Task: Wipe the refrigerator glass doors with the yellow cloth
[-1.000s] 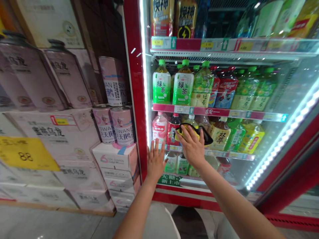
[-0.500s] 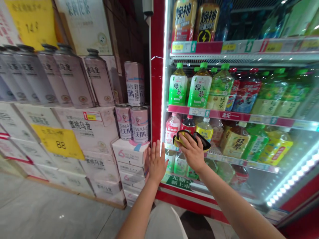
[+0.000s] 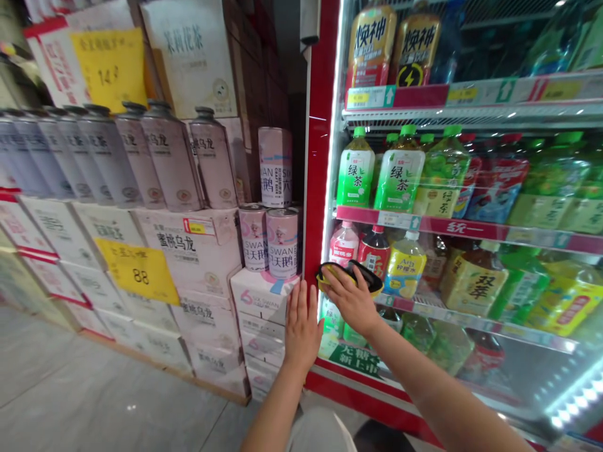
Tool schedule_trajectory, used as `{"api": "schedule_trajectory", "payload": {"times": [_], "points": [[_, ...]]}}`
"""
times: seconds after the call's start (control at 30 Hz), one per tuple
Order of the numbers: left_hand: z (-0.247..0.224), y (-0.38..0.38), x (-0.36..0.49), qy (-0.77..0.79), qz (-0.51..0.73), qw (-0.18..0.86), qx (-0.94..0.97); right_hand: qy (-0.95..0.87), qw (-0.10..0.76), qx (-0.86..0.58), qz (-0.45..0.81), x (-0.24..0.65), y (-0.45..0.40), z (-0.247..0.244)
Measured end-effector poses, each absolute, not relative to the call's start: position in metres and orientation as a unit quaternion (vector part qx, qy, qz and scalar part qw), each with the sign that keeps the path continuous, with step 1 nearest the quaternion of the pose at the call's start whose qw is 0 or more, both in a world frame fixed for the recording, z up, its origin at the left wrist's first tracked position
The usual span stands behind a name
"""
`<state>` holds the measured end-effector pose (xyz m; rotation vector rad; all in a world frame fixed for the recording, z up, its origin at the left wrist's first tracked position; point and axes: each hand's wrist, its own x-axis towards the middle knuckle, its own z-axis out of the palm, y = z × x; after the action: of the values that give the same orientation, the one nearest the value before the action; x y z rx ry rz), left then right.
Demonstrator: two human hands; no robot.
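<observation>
My right hand (image 3: pixel 349 300) is closed over a black and yellow oval pad (image 3: pixel 377 285), held flat against the glass of a lit drinks fridge. Behind the glass, the pad sits just below a pink-labelled bottle (image 3: pixel 343 243) and a red-labelled bottle (image 3: pixel 374 250), left of a yellow lemon drink bottle (image 3: pixel 405 267). With fingers stretched out and together, my left hand (image 3: pixel 302 329) lies flat at the fridge's red frame (image 3: pixel 315 207), close to the left edge of the glass. Nothing shows in its fingers.
Stacked white cartons (image 3: pixel 259 301) stand left of the fridge, with pink cans (image 3: pixel 282 245) on top. Further left, tall metal tins (image 3: pixel 172 157) line a row of boxes bearing a yellow price sign (image 3: pixel 139 273). Grey floor tiles (image 3: pixel 141 408) lie below.
The pad in my right hand has slid left across the glass, from in front of the lemon drink bottle towards the frame. My left hand stays at the frame. The view has turned slightly left.
</observation>
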<state>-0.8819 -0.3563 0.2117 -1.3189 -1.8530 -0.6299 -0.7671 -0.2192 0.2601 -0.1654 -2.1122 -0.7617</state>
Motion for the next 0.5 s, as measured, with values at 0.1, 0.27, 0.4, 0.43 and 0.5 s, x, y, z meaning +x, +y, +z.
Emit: {"api": "schedule_trajectory", "payload": {"times": [0.1, 0.27, 0.4, 0.43, 0.5], "points": [[0.205, -0.365, -0.879, -0.727, -0.25, 0.373, -0.519, -0.867, 0.385, 0.005, -0.316, -0.763, -0.219, 0.245], [0.191, -0.375, -0.875, -0.736, -0.255, 0.372, -0.506, -0.855, 0.42, -0.064, -0.296, -0.773, -0.219, 0.276], [0.187, -0.38, -0.875, -0.742, -0.253, 0.376, -0.493, -0.852, 0.427, -0.056, -0.297, -0.798, -0.224, 0.274], [0.186, -0.381, -0.875, -0.744, -0.252, 0.377, -0.49, -0.856, 0.416, -0.033, -0.304, -0.801, -0.225, 0.264], [0.185, -0.385, -0.876, -0.746, -0.247, 0.381, -0.487, -0.864, 0.389, 0.018, -0.32, -0.798, -0.224, 0.243]]}}
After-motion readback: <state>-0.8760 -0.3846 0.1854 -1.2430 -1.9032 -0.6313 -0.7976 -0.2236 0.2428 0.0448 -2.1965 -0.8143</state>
